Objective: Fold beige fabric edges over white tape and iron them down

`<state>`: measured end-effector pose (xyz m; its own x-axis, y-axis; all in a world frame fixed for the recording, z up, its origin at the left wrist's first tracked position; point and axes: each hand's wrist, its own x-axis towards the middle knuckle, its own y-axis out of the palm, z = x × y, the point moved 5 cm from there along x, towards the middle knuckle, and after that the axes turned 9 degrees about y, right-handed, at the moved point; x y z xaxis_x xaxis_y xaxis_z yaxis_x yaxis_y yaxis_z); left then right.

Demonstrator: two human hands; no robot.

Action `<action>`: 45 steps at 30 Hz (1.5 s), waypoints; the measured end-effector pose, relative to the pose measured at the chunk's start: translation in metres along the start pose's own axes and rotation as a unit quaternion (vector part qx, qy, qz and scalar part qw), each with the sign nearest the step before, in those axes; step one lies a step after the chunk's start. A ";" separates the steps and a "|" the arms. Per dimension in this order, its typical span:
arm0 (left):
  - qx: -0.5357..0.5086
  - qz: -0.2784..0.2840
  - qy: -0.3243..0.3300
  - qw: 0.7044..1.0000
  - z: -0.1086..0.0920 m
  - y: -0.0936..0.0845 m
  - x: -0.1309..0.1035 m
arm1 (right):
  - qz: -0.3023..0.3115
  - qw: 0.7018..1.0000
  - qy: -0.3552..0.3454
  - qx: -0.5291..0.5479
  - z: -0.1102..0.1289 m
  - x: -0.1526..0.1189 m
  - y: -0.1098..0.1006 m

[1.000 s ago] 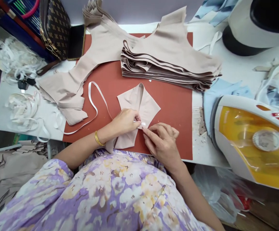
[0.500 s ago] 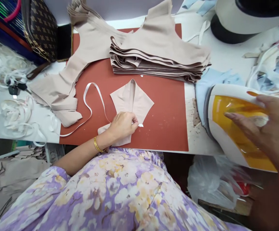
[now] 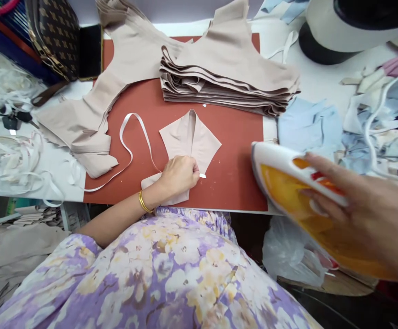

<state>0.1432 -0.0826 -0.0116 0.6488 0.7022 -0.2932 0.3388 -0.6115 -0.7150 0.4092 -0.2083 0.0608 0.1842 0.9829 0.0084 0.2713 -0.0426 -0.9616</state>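
Note:
My left hand [image 3: 180, 176] is closed in a pinch on a narrow white tape [image 3: 132, 116], over a small beige fabric piece [image 3: 206, 144]. The tape's short white end sticks out at the fingertips, while its long part loops away to the left. Part of the fabric lies under my hand and wrist. In my right hand [image 3: 360, 196] is the handle of a white and orange iron [image 3: 295, 196], tilted, its tip by the right edge of the red-brown mat [image 3: 233, 192]. Motion blurs that hand somewhat.
Stacked beige fabric pieces [image 3: 226, 73] lie at the back of the mat, with more beige pieces [image 3: 116, 77] to their left. Light blue cloth [image 3: 309, 123] and scraps lie behind the iron. Tangled white tape [image 3: 17, 157] and a patterned brown bag [image 3: 53, 36] are at the left.
My right hand has lifted the iron off the blue cloth and swung it left and toward me, to the mat's edge. The left hand stays at the tape.

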 end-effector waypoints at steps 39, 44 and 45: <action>-0.020 -0.032 0.005 0.999 0.040 -0.027 -0.023 | -0.023 0.978 -0.191 0.085 0.123 -0.016 -0.036; -0.032 -0.031 0.009 0.999 0.040 -0.027 -0.024 | -0.031 0.976 -0.196 0.086 0.126 -0.016 -0.039; -0.033 -0.030 0.008 0.999 0.041 -0.027 -0.024 | -0.035 0.975 -0.199 0.090 0.126 -0.015 -0.040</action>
<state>0.0907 -0.0682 -0.0110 0.6374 0.7321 -0.2402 0.4215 -0.5923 -0.6867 0.2766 -0.1987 0.0644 -0.2190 0.9757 0.0030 0.0932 0.0240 -0.9954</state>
